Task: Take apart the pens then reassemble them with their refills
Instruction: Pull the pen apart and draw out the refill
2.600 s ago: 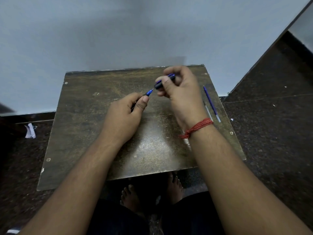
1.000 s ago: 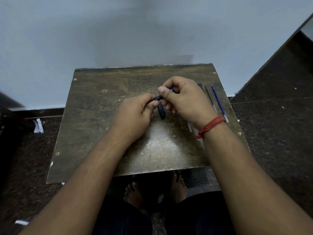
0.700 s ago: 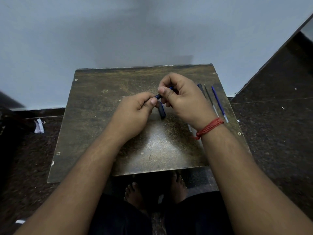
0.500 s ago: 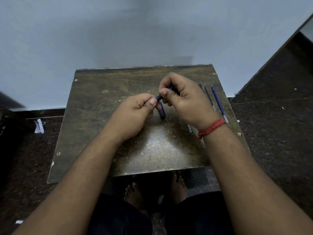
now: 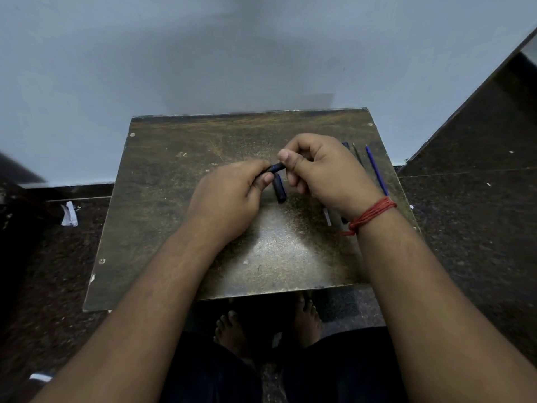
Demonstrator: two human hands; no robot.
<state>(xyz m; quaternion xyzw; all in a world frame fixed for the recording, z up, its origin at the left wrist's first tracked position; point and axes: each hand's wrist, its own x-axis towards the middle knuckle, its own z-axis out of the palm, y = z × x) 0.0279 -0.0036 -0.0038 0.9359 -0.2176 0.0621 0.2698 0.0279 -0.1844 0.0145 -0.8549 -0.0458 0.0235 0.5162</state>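
- Head view, worn brown table (image 5: 174,216): set against a pale wall, both forearms reaching over its near edge
- Left hand (image 5: 229,199): fingers curled in, thumb and forefinger pinching the left end of a dark blue pen (image 5: 274,168); the rest of that end is hidden inside the fist
- Right hand (image 5: 325,173): fingers bent, thumb (image 5: 287,157) and forefinger closed on the right end of the same pen; a red thread band (image 5: 370,215) circles the wrist
- Pen, held: lifted clear of the table, bridging the gap between the two thumbs, only a short dark section showing between the fingertips, tilted slightly up toward the right hand; which pen part each hand has cannot be told
- Dark pen cap (image 5: 279,189): lying on the table just below the held pen, directly under the gap between the two hands, long axis running toward and away from the person
- Blue refill (image 5: 377,170): lying on the table beyond the right hand's knuckles, near the table's right edge, well apart from the fingers
- Thin dark refill (image 5: 356,154): just left of the blue refill, partly hidden behind the right hand
- Dark pen part (image 5: 345,145): its tip alone showing above the right hand's knuckles
- Pale stick-like piece (image 5: 327,216): on the table under the right wrist, mostly covered
- White scrap (image 5: 69,213): on the dark floor, left of the table
- Bare feet (image 5: 232,330): visible under the table's near edge
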